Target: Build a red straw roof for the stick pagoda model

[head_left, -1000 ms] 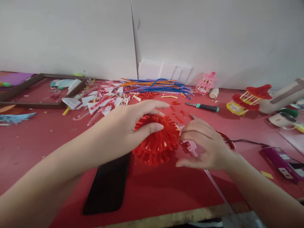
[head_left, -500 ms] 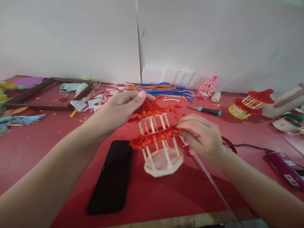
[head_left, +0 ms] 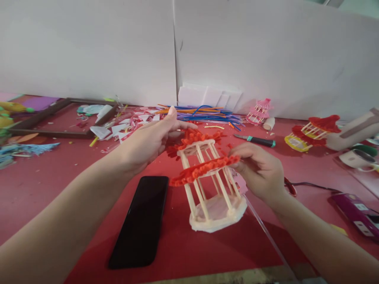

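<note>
A small model pavilion [head_left: 217,215], built of pale sticks with a cream many-sided base and fuzzy red roof tiers, is held tilted above the red table, its base toward me. My left hand [head_left: 156,138] grips it at the upper red tier, the thumb pointing up and the other fingers partly hidden behind the roof. At the right end of the lower red tier, my right hand [head_left: 259,169] pinches the fringe between thumb and fingers. Below and left of the model lies a black phone [head_left: 140,223].
Behind my hands are a craft knife [head_left: 255,140] and a bundle of coloured pipe cleaners [head_left: 207,114]. A pink pavilion [head_left: 259,111] and a red-and-yellow one [head_left: 314,132] stand at the back right. Paper scraps [head_left: 130,124] and a brown frame [head_left: 44,134] lie left, a purple power strip [head_left: 355,215] right.
The pavilion has tipped further and shifted slightly right and toward me, so the underside of its upper tier now shows. My left thumb has lifted upward; my right hand has moved slightly right.
</note>
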`<action>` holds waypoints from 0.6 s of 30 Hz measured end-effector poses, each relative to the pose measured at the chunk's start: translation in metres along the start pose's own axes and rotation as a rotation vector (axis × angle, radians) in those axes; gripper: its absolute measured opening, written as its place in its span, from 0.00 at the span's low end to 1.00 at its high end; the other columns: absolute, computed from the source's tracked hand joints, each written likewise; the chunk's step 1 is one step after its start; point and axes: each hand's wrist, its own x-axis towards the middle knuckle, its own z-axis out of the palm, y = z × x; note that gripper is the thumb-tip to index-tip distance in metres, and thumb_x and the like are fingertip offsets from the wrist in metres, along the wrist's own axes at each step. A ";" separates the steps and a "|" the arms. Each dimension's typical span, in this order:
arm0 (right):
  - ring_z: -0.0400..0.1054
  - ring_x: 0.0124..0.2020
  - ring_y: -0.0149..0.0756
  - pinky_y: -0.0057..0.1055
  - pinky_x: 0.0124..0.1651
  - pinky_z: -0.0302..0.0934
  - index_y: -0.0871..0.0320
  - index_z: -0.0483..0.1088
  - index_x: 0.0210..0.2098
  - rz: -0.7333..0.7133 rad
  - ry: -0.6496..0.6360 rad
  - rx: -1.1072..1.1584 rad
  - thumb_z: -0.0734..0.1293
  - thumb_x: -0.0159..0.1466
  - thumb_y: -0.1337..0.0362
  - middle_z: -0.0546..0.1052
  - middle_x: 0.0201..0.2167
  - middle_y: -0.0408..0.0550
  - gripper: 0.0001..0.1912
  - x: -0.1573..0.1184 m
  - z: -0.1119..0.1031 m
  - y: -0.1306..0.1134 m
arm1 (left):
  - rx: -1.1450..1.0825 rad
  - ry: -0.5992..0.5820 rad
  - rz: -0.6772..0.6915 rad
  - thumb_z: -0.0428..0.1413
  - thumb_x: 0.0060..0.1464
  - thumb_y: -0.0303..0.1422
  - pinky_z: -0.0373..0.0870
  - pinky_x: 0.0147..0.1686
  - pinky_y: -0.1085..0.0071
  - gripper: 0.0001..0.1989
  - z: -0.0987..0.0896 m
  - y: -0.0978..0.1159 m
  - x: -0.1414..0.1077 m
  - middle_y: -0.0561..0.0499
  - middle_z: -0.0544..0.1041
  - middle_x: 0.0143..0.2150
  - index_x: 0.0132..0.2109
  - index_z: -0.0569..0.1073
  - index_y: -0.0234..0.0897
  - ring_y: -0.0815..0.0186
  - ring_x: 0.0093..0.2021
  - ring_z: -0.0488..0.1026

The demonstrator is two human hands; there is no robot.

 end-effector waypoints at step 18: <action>0.70 0.32 0.32 0.32 0.37 0.70 0.56 0.77 0.37 -0.531 0.003 -0.352 0.75 0.63 0.63 0.78 0.29 0.42 0.06 -0.017 0.005 -0.013 | 0.400 -0.294 0.469 0.59 0.62 0.36 0.75 0.52 0.71 0.13 0.005 0.001 -0.012 0.53 0.84 0.50 0.52 0.80 0.45 0.63 0.50 0.80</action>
